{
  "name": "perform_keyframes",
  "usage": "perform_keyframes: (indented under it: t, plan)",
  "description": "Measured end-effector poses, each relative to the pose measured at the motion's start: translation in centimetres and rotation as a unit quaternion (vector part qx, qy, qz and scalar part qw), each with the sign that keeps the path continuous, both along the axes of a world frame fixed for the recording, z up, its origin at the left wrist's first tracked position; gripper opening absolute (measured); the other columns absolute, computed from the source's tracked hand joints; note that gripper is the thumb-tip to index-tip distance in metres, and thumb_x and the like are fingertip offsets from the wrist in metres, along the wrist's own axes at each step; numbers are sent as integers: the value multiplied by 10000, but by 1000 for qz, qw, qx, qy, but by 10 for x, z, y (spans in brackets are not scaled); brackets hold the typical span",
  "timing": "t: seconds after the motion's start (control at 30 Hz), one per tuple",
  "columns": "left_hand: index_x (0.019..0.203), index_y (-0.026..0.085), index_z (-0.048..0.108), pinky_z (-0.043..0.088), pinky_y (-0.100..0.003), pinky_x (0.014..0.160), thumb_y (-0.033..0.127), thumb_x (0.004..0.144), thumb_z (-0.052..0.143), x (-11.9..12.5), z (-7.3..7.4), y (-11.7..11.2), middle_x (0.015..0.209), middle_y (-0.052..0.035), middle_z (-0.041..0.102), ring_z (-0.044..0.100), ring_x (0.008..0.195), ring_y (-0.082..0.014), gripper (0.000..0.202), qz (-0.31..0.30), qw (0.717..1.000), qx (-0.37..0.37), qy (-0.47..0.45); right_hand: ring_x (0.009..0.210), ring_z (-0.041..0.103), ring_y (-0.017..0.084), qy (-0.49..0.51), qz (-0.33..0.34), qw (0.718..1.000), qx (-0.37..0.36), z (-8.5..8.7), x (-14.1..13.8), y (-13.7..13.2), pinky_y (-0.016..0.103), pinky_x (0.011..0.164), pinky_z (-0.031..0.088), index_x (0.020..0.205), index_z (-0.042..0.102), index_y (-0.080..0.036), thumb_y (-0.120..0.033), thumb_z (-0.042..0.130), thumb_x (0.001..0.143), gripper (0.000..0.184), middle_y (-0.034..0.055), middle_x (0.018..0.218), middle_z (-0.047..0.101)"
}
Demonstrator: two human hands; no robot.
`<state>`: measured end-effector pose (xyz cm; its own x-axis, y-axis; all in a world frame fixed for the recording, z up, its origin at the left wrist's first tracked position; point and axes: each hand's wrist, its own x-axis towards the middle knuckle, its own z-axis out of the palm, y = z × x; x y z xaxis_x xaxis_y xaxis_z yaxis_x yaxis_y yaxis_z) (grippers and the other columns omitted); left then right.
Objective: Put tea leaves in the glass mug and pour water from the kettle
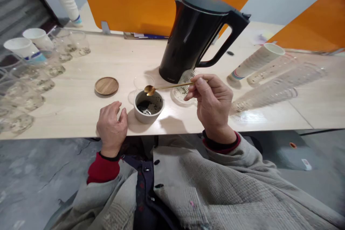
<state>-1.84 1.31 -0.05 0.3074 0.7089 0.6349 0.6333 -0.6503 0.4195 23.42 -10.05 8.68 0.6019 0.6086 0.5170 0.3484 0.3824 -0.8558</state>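
My right hand (212,102) pinches the thin handle of a gold spoon (149,90). The spoon's bowl is over the rim of a small grey canister (147,118), with dark loose bits, like tea leaves, inside. To the canister's left, my left hand (111,124) rests at the table edge, loosely curled, thumb apart, nothing in it. A round wooden lid (106,86) lies flat beyond that hand. Behind the canister is a clear round glass piece (144,80). A clear ribbed dish or cup (181,95) with some bits in it sits partly behind my right hand.
A tall black kettle (188,36) stands behind the canister. At the left are several clear cups (79,45) with bits in them, and paper cups (21,48). Stacks of paper cups (256,61) and clear plastic cups (280,82) lie at the right. Orange partitions (129,0) rise behind.
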Motion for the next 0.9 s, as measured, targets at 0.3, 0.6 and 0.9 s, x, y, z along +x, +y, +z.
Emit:
perform_keyframes:
  t: [0.3, 0.6, 0.9]
  plan:
    - [1127, 151, 766, 571, -440, 998, 315, 1043, 555, 0, -2, 1, 1140, -152, 831, 741, 1084, -293, 280, 0, 1000, -5, -7, 661, 665, 125, -246, -87, 963, 66, 5, -13, 25, 300, 675, 603, 1009, 739, -247, -333, 580, 1106, 205, -13, 788, 669]
    - [1127, 187, 755, 541, -435, 1016, 338, 1030, 534, 2, 1, 0, 1166, -136, 824, 726, 1106, -287, 285, 9, 999, -49, -10, 683, 684, 121, -217, -59, 974, -16, -5, -6, 34, 290, 697, 605, 1006, 748, -248, -400, 584, 1097, 241, -6, 849, 689]
    - [1114, 199, 747, 541, -428, 1004, 341, 1018, 541, 1, 0, 1, 1145, -129, 816, 720, 1089, -284, 268, 16, 999, -49, -7, 699, 705, 136, -207, -63, 976, -2, -10, -9, 33, 310, 731, 629, 992, 769, -265, -461, 600, 1083, 274, -6, 810, 702]
